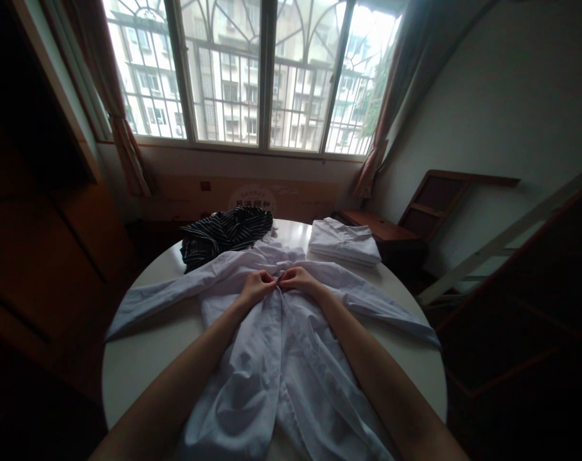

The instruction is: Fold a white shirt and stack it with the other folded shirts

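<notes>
A white long-sleeved shirt (252, 365) lies spread on the round table, its sleeves stretched out to both sides and its lower part toward me. At the upper part of its front opening, my left hand (259, 285) pinches the cloth edge. Close beside it, fingers almost touching, my right hand (298, 280) pinches the other edge of the opening. Whatever small part of the shirt sits between the fingertips is too small to make out. Below my hands the two front edges run down the middle, slightly apart near the bottom.
On the white round table (137, 378), a dark striped garment (223, 234) lies crumpled at the back left. A stack of folded white clothes (343, 240) rests at the back right. Behind stand a wooden chair (432, 198) and a barred window (262, 83).
</notes>
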Demonstrator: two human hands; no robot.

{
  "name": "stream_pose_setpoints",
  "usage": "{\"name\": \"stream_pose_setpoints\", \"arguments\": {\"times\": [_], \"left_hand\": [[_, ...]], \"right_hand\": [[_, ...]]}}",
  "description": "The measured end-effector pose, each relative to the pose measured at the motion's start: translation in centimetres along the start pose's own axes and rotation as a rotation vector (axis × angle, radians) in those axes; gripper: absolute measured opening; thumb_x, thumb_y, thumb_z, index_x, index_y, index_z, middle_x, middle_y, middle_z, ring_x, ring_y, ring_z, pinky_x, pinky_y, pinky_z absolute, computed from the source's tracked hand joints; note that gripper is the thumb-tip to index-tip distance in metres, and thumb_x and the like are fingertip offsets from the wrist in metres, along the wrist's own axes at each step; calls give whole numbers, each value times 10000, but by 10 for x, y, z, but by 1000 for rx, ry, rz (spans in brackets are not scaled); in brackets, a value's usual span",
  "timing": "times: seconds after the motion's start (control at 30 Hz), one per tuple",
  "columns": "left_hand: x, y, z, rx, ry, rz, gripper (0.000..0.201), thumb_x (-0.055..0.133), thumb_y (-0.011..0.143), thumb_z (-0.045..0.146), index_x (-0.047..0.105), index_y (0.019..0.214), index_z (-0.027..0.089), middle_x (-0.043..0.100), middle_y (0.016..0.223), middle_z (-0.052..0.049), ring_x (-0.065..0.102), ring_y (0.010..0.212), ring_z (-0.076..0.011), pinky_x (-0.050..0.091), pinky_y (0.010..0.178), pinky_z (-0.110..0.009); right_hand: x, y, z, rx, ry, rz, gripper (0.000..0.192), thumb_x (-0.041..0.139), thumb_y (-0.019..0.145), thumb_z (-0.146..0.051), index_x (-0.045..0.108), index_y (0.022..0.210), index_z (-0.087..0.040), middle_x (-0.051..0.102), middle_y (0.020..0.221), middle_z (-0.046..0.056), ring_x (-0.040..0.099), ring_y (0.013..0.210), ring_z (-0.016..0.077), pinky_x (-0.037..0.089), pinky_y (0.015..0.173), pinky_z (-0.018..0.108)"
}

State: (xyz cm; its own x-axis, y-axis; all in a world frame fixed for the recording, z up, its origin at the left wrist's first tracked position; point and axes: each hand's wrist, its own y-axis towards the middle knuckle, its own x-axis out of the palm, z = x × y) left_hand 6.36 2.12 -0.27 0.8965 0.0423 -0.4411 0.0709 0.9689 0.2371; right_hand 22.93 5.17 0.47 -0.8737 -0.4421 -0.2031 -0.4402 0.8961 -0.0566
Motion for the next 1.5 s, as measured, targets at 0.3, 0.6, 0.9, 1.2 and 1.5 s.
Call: {"name": "stream_pose_setpoints", "arguments": {"times": [0.3,0.6,0.9,1.2,1.5], "left_hand": [[0,0,3,-5,9,41,91,587,582,222,580,545,139,550,510,19,482,499,-88,345,456,-186],[-3,0,4,42,-99,17,126,620,561,245,545,561,143,517,520,37,466,513,-89,361,491,-200],[-2,0,4,52,-126,-1,71,592,560,191,544,581,143,519,547,39,466,538,-89,369,523,-203],[-2,0,3,48,-114,11,51,575,560,181,566,587,139,548,560,31,490,548,-93,382,529,-202],[-2,1,3,54,-134,29,71,580,561,190,598,602,135,588,583,10,524,567,-107,404,548,-213]], "right_hand": [[2,-6,-5,-75,-108,-51,168,700,520,-263,613,558,-124,564,502,-39,468,480,69,348,487,196],[5,-2,-5,-24,70,-75,265,713,540,-357,606,621,-129,583,535,-24,532,510,89,419,533,214],[4,1,-1,-6,103,-46,271,734,519,-347,628,626,-122,602,527,-16,557,504,87,445,539,208],[4,2,2,-15,70,-38,291,701,561,-380,632,669,-119,603,541,-11,564,523,97,451,558,225],[2,5,4,-33,77,-34,320,710,548,-406,610,670,-128,596,517,-24,557,482,86,443,499,203]]}}
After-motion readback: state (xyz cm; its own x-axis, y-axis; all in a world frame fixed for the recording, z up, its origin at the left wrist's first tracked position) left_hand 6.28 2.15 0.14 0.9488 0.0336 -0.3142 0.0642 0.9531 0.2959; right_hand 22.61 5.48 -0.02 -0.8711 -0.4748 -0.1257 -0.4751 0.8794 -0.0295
